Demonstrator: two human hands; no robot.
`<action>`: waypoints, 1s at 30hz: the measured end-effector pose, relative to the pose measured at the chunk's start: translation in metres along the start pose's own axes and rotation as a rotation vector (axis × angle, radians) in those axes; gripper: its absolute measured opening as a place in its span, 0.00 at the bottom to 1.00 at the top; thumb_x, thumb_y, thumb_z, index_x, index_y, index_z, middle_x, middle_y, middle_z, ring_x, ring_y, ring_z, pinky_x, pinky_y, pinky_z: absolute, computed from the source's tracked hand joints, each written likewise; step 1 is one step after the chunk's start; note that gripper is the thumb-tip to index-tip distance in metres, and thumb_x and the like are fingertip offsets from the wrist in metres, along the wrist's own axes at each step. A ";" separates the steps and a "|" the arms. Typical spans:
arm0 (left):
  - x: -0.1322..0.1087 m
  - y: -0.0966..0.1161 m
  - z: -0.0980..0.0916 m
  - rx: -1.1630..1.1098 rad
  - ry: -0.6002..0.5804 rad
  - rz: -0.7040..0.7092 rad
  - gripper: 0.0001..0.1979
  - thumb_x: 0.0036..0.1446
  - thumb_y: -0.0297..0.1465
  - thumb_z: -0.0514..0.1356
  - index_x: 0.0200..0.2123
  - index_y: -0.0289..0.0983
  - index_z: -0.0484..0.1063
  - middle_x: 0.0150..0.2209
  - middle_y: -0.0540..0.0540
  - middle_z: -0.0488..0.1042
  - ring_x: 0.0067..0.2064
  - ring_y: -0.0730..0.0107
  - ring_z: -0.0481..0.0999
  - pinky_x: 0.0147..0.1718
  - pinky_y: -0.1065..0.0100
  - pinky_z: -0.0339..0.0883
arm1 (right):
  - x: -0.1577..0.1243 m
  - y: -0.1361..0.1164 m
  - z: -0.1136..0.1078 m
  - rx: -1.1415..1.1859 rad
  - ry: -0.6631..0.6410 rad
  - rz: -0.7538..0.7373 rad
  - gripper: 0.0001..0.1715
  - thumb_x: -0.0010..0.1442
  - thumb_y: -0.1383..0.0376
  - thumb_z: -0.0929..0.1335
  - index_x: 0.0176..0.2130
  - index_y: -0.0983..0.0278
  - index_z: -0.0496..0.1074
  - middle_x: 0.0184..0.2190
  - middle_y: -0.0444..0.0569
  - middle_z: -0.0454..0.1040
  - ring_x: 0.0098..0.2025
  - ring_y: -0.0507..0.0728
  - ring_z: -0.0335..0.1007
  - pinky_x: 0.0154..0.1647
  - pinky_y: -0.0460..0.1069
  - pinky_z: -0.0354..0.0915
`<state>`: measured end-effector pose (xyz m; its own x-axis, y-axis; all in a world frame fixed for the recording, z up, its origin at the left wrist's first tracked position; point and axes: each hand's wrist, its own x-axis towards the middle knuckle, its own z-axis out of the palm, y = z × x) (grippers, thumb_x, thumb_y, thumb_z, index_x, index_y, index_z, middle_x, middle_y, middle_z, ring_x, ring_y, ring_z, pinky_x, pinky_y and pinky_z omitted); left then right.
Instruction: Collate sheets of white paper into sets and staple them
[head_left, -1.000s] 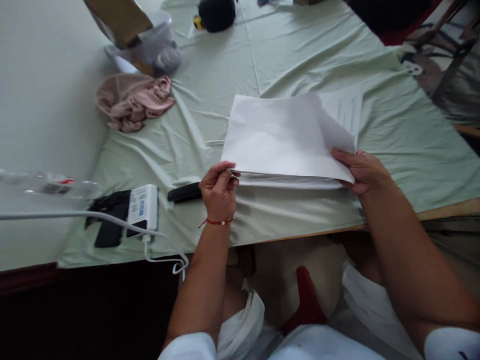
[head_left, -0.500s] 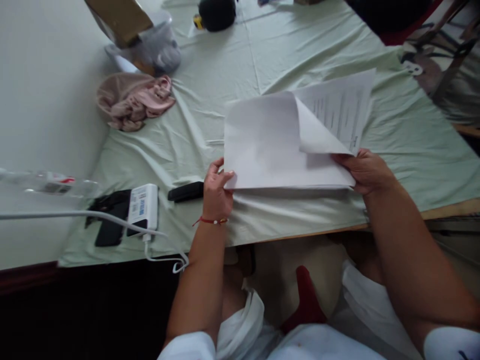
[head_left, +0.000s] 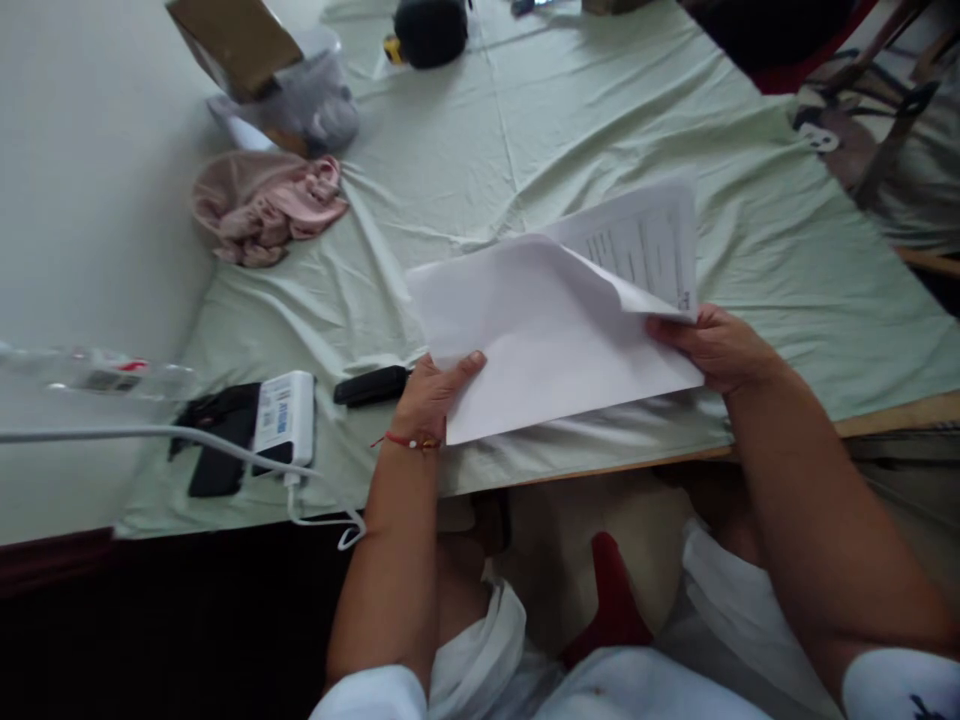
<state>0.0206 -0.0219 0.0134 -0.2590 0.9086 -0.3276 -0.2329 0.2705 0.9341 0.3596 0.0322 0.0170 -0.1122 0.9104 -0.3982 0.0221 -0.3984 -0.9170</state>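
Observation:
Between my hands is a stack of paper sheets (head_left: 525, 340), white and blank on the top side. Its right part curls back and uncovers a printed sheet (head_left: 645, 250) beneath. My left hand (head_left: 435, 393) is closed on the stack's left edge, thumb on top and fingers hidden underneath. At the right edge my right hand (head_left: 720, 345) pinches the sheets near the curled corner. A black stapler-like object (head_left: 371, 385) lies on the cloth just left of my left hand, its near end partly covered.
A green cloth (head_left: 420, 200) covers the table. To the left lie a white power bank (head_left: 289, 415) with a cable, a black phone (head_left: 225, 450) and a clear bottle (head_left: 112, 375). Pink fabric (head_left: 270, 205), a cardboard box (head_left: 236, 45) and a black case (head_left: 431, 30) sit farther back.
The stack's left end has swung down toward me and the sheets now tilt. My left thumb has slid further onto the paper. The far printed corner has come lower and leftward.

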 end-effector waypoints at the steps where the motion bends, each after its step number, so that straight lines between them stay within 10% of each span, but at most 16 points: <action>1: 0.000 0.000 -0.002 0.019 0.003 0.023 0.28 0.35 0.38 0.83 0.40 0.36 0.82 0.39 0.42 0.87 0.38 0.60 0.85 0.38 0.64 0.82 | 0.001 0.000 0.000 0.000 0.001 0.013 0.23 0.44 0.47 0.85 0.31 0.56 0.81 0.32 0.50 0.85 0.32 0.62 0.82 0.29 0.53 0.76; 20: -0.002 -0.003 0.002 0.000 0.033 0.108 0.27 0.36 0.36 0.82 0.42 0.38 0.84 0.39 0.44 0.87 0.36 0.65 0.84 0.38 0.66 0.81 | 0.000 -0.002 0.004 0.140 0.006 -0.153 0.26 0.52 0.44 0.82 0.43 0.54 0.81 0.41 0.48 0.87 0.46 0.64 0.85 0.45 0.57 0.80; 30: 0.002 -0.002 0.000 -0.010 0.061 0.093 0.21 0.35 0.34 0.82 0.36 0.37 0.84 0.38 0.45 0.88 0.35 0.66 0.84 0.35 0.69 0.80 | -0.005 0.012 0.006 0.086 -0.127 0.075 0.22 0.44 0.55 0.86 0.37 0.56 0.83 0.40 0.51 0.87 0.41 0.64 0.83 0.42 0.58 0.80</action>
<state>0.0203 -0.0208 0.0106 -0.3367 0.9084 -0.2477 -0.2145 0.1821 0.9596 0.3543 0.0224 0.0082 -0.2387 0.8584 -0.4541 -0.0497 -0.4778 -0.8771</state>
